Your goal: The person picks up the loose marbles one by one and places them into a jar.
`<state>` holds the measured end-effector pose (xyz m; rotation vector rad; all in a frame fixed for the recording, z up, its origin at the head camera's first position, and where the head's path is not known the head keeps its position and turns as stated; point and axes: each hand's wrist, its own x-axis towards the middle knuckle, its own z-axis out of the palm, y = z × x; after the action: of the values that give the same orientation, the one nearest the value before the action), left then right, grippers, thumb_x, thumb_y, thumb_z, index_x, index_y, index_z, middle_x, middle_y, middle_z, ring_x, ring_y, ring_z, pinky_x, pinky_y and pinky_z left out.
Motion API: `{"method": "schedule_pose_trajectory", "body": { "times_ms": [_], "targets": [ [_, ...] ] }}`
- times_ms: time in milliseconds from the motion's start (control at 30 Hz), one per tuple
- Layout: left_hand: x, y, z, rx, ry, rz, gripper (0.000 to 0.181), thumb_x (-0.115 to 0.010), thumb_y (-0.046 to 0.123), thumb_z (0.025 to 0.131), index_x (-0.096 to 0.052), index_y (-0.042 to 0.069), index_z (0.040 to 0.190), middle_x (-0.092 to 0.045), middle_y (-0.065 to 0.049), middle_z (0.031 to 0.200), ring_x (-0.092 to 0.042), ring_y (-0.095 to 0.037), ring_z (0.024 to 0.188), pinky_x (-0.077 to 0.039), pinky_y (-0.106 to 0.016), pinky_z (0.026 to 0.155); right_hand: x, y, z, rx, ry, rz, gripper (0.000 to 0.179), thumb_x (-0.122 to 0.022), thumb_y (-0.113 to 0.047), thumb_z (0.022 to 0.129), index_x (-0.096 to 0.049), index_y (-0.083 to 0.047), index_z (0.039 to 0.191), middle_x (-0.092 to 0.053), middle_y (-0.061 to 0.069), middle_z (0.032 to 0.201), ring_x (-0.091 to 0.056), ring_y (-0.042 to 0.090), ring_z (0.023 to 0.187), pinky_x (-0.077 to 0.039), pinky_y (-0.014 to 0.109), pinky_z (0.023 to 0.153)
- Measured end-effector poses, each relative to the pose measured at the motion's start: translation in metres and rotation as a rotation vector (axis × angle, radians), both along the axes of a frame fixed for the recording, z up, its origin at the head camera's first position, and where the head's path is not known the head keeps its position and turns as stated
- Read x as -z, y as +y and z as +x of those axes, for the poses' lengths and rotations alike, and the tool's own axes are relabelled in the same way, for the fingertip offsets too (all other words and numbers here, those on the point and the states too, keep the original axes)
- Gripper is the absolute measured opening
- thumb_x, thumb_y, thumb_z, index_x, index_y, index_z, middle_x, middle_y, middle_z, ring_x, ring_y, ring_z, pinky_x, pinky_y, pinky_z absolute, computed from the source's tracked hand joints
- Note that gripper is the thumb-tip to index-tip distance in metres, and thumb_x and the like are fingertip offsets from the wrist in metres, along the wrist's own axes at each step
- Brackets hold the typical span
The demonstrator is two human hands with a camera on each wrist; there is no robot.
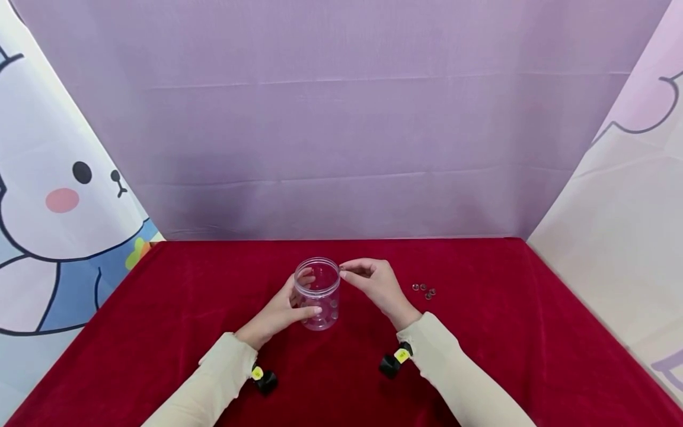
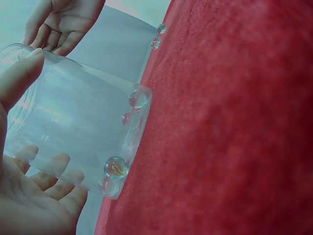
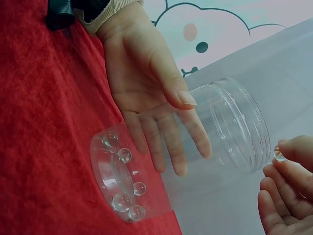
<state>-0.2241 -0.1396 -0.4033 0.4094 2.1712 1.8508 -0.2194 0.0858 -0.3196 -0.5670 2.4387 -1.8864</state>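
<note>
A clear plastic jar (image 1: 326,301) with a threaded, lidless mouth stands on the red cloth, mouth up. My left hand (image 1: 278,313) grips it from the left, thumb on the near side and fingers around the far side. Several clear glass marbles (image 3: 139,189) lie on the jar's bottom; one marble (image 2: 116,167) shows a coloured swirl inside. At the right of the jar's rim, my right hand (image 1: 377,283) pinches a single marble (image 3: 279,153) between thumb and fingertips, close outside the mouth.
Several loose marbles (image 1: 423,287) lie grouped on the red cloth (image 1: 480,332), right of my right hand. A purple backdrop (image 1: 341,130) rises behind the table, with cartoon-printed sheets (image 1: 64,237) at the sides. Each wrist wears a small black camera (image 1: 391,366).
</note>
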Motion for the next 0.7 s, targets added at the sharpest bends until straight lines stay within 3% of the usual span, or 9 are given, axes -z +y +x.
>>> {"method": "schedule_pose_trajectory", "body": {
  "times_ms": [400, 700],
  "targets": [
    [0.0007, -0.0012, -0.0009, 0.009, -0.001, 0.015, 0.083, -0.070, 0.016, 0.085, -0.017, 0.022, 0.149, -0.030, -0.010, 0.150, -0.028, -0.031, 0.137, -0.025, -0.055, 0.108, 0.0011, -0.0048, -0.0017, 0.007, -0.012, -0.002, 0.022, -0.066, -0.006, 0.087, -0.068, 0.005, 0.106, -0.068, 0.017, 0.103, -0.064, 0.025, 0.090, -0.051, 0.026, 0.078],
    [0.0015, -0.0020, -0.0007, 0.004, -0.006, 0.007, 0.084, -0.070, 0.016, 0.084, -0.016, 0.023, 0.149, -0.030, -0.010, 0.150, -0.031, -0.029, 0.136, -0.028, -0.054, 0.108, -0.0018, -0.0080, 0.0030, 0.010, 0.036, 0.040, 0.023, -0.067, -0.007, 0.086, -0.067, 0.005, 0.106, -0.069, 0.018, 0.102, -0.064, 0.030, 0.089, -0.053, 0.027, 0.077]
  ]
}}
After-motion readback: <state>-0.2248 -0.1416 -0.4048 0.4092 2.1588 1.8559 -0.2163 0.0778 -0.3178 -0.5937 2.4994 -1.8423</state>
